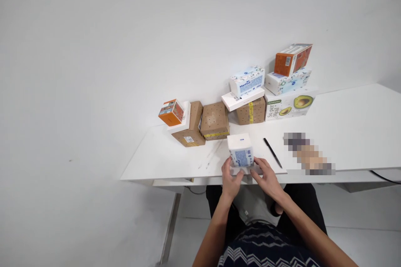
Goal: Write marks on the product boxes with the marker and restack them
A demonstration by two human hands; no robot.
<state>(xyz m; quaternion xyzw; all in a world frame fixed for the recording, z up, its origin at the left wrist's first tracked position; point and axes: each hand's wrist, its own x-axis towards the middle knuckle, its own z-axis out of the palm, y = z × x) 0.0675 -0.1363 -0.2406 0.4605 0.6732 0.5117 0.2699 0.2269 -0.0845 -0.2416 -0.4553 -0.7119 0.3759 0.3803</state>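
A small white box (pixel 240 149) with a blue printed label stands at the near edge of the white table (pixel 344 133). My left hand (pixel 231 179) grips its lower left side. My right hand (pixel 266 177) rests against its lower right side, fingers spread along the table edge. Both hands hold the box between them.
A black pen (pixel 272 152) lies just right of the box. Behind stand cardboard boxes (pixel 214 120), an orange box (pixel 171 112), a tissue pack (pixel 247 80) on a flat white box, an avocado-printed carton (pixel 290 106) with two more boxes stacked on it. A blurred patch (pixel 308 154) sits at right.
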